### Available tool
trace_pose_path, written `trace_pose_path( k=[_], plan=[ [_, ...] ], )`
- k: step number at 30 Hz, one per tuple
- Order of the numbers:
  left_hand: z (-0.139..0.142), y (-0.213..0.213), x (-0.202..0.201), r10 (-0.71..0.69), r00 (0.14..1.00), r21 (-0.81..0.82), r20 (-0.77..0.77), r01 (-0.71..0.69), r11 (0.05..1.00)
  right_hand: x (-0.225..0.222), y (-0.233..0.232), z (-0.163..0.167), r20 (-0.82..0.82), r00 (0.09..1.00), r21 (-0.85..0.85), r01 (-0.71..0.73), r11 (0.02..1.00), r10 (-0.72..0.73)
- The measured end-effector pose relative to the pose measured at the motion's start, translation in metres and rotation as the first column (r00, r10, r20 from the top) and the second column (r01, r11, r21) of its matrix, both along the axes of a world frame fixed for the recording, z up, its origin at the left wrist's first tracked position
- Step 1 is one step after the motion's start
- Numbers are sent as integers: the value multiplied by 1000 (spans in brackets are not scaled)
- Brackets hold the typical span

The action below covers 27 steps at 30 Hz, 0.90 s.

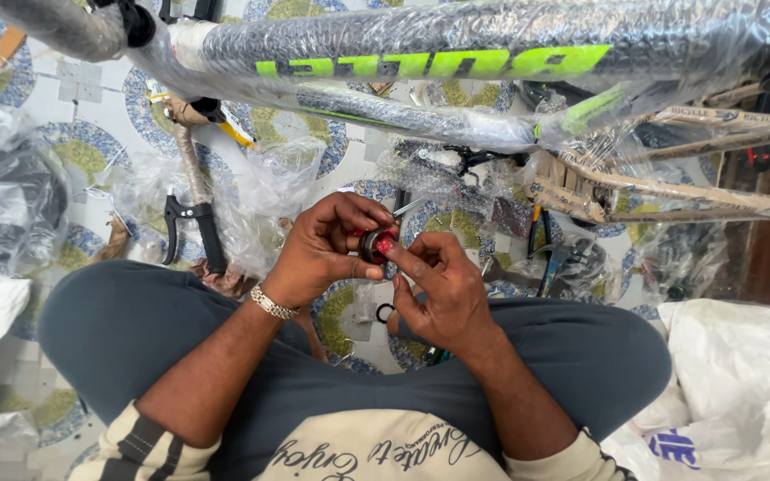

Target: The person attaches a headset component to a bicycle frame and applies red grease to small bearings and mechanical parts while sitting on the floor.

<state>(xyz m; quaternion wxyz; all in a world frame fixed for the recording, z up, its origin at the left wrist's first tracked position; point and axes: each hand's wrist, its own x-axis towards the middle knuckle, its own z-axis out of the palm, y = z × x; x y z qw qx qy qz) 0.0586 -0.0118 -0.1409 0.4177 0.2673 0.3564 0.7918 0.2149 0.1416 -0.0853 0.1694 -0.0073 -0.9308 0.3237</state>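
Note:
I sit cross-legged on a patterned tile floor. My left hand (327, 245) holds a small round black part with a red centre (378, 244) between thumb and fingers. My right hand (438, 285) meets it from the right, the index finger pressing on the red centre. A thin silver rod sticks out just above the part. A metal bracelet (271, 303) sits on my left wrist. Right above the hands hangs a black bicycle frame with green lettering (421, 49), wrapped in clear bubble plastic.
A handlebar with a black brake lever (193, 223) lies at the left in loose plastic wrap. Cardboard-wrapped frame tubes (670, 191) run to the right. White plastic bags (741, 374) lie at the right and left. A small black ring (384, 313) lies on the floor between my knees.

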Motion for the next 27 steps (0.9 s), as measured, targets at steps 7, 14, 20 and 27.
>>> trace_pose_path(
  k=[7, 14, 20, 27],
  plan=[
    [5, -2, 0, 73, 979, -80, -191, -90, 993, 6, -4, -5, 119, 992, -166, 53, 985, -33],
    [7, -3, -3, 101, 959, -131, -265, -139, 982, 18, 4, -17, 4, 982, -998, 17, -63, 190],
    [7, -3, -5, 79, 955, -173, -286, -132, 976, 11, 1, -11, 159, 986, -556, 41, 830, 57],
    [7, -3, -7, 70, 939, -246, -336, -159, 956, 11, -8, -21, 92, 982, -707, -52, 705, 164]
  ],
)
